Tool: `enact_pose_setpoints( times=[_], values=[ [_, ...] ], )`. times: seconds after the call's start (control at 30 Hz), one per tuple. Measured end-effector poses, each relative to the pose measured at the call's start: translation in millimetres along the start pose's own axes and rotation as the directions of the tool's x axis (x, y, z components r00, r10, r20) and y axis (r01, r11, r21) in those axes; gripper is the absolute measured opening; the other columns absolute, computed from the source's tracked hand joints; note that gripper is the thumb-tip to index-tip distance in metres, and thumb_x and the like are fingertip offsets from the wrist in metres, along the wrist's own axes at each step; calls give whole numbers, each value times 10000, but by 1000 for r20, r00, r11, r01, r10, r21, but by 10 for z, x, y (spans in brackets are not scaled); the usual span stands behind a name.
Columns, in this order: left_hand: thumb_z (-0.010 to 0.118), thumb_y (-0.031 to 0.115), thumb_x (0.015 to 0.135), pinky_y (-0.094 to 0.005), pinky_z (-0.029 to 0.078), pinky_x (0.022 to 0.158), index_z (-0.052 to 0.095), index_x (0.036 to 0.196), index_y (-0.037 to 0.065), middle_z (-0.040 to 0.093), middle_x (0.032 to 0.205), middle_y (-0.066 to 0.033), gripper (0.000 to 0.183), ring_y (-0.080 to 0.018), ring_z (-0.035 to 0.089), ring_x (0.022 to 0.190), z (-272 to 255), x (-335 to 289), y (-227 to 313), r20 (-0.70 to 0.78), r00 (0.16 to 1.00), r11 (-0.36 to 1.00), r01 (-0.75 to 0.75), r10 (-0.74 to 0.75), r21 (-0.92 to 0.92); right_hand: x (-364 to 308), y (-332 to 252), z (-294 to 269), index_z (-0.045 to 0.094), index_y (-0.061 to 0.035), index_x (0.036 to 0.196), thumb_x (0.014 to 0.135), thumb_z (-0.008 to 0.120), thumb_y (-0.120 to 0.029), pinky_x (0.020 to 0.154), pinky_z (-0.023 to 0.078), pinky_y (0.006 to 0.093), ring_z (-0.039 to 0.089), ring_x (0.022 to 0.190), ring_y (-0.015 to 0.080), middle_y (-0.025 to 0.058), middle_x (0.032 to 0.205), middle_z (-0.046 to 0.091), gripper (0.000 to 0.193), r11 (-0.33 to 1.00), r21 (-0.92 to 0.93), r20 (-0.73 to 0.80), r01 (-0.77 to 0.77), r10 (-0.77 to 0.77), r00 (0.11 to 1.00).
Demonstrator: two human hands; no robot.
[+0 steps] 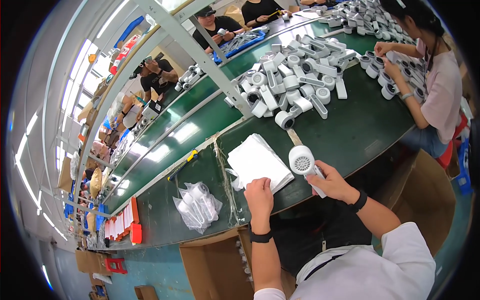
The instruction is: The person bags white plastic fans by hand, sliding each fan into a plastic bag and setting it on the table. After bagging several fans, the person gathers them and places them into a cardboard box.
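My right hand [332,184] is closed round the handle of a white handheld fan [303,161]. The fan's round grille faces up and hangs over the table edge side of the stack. On the near edge of a stack of thin white sheets or bags [257,162], my left hand [259,198] rests with its fingers curled together, pinching at the top layer. Its fingertips are partly hidden, so how much they grip is unclear. Left of the stack lies a clear plastic bag [198,206] with white fans inside.
A big heap of white and grey fans [295,75] covers the table ahead. A yellow-black cutter knife [184,164] lies at the left. A co-worker [440,95] sits at the right, handling fans. Open cardboard boxes [422,200] stand below the table edge. A metal post [210,50] rises ahead.
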State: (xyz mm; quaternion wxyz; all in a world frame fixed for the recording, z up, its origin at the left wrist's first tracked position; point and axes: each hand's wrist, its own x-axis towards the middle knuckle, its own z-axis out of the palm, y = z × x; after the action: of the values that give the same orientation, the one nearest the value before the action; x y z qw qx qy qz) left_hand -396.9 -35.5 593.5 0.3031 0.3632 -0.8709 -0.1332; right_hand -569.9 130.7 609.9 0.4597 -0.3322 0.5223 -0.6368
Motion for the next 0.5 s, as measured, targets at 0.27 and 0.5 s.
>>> enact_pose_setpoints(
  times=[0.27, 0.5],
  values=[
    [664, 161, 920, -229, 473, 651, 688, 990, -58, 688, 806, -60, 231, -75, 584, 712, -40, -121, 395, 207, 936, 762, 353, -286, -543, 89, 230, 394, 458, -9, 1228, 736, 800, -59, 623, 519, 259, 605, 707, 114, 47, 962, 606, 601, 996, 45, -172, 77, -69, 983],
    [663, 174, 929, -215, 445, 628, 687, 1005, -69, 669, 814, -35, 255, -75, 555, 699, 45, -242, 369, 379, 852, 344, 500, -362, -795, 219, 215, 568, 465, -11, 1201, 716, 729, -4, 619, 514, 275, 605, 742, 119, 60, 929, 602, 552, 978, 163, -266, 128, -81, 961]
  ],
)
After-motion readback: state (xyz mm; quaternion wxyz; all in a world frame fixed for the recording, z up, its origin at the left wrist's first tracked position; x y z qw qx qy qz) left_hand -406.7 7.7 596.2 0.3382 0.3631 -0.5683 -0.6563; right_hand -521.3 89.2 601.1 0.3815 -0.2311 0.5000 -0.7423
